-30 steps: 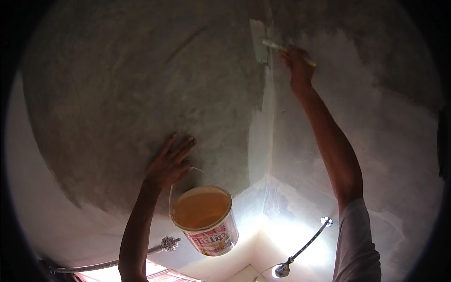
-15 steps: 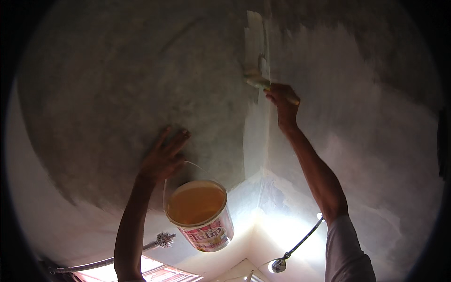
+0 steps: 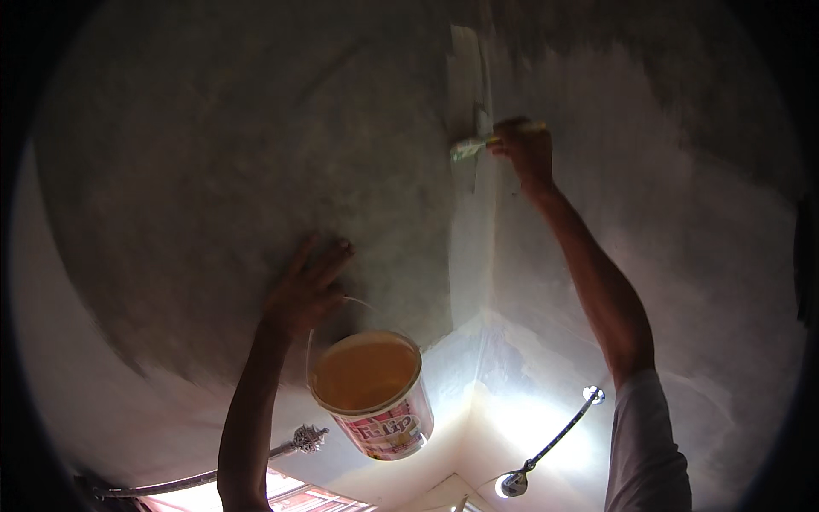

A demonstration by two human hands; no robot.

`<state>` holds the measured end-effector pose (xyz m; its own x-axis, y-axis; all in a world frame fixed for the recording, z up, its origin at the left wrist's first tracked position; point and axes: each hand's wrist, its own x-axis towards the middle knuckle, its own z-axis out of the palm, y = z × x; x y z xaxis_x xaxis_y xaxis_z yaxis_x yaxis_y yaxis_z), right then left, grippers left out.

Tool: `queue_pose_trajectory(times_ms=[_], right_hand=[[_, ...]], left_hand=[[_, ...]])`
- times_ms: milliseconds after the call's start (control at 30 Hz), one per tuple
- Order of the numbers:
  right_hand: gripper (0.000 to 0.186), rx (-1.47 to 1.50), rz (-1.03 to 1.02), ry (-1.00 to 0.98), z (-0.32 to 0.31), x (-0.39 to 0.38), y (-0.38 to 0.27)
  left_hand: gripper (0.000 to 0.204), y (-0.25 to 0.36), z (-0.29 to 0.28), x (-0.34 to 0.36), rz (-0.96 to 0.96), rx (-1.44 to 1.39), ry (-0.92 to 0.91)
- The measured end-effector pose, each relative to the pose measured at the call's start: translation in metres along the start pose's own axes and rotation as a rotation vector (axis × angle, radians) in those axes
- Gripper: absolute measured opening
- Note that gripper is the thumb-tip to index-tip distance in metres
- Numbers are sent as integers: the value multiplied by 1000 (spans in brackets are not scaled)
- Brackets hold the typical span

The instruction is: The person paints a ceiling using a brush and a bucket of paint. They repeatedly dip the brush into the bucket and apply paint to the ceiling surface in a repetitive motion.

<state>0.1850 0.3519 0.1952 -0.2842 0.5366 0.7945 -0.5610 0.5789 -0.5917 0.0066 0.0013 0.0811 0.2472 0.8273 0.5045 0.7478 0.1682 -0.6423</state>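
Observation:
My right hand [image 3: 526,154] is closed around the handle of a flat paintbrush [image 3: 472,149]. The brush lies nearly sideways, its bristle end against the left wall surface beside the corner line. A pale strip [image 3: 465,230] runs along that corner. From my left hand [image 3: 305,290] a bucket [image 3: 384,431] hangs by its thin wire handle, slightly tilted, with orange-brown looking liquid inside and a printed pink-and-white side. Some fingers of that hand are stretched out against the dark grey wall [image 3: 196,188]; how the others hook the wire is in shadow.
Below right, a bulb [image 3: 514,484] hangs from a dark cord fixed to a small bright fitting [image 3: 594,394]. At lower left a pole-like conduit [image 3: 205,474] ends in a bundle of wires [image 3: 309,439]. A bright barred window [image 3: 290,495] lies beneath it.
My right hand has risen slightly, and the brush has turned more level beside the corner. My left hand and the bucket appear shifted slightly right, along with the view.

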Motion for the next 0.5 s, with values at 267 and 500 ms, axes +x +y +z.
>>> queue_pose_trajectory(times_ms=[267,500], right_hand=[[22,-2,-114,-6,30,100,-75],[25,179,-233,27,31,123,-71]], left_hand=[[21,4,-7,1,-9,18,-45],[20,2,-2,-2,1,22,-30]])
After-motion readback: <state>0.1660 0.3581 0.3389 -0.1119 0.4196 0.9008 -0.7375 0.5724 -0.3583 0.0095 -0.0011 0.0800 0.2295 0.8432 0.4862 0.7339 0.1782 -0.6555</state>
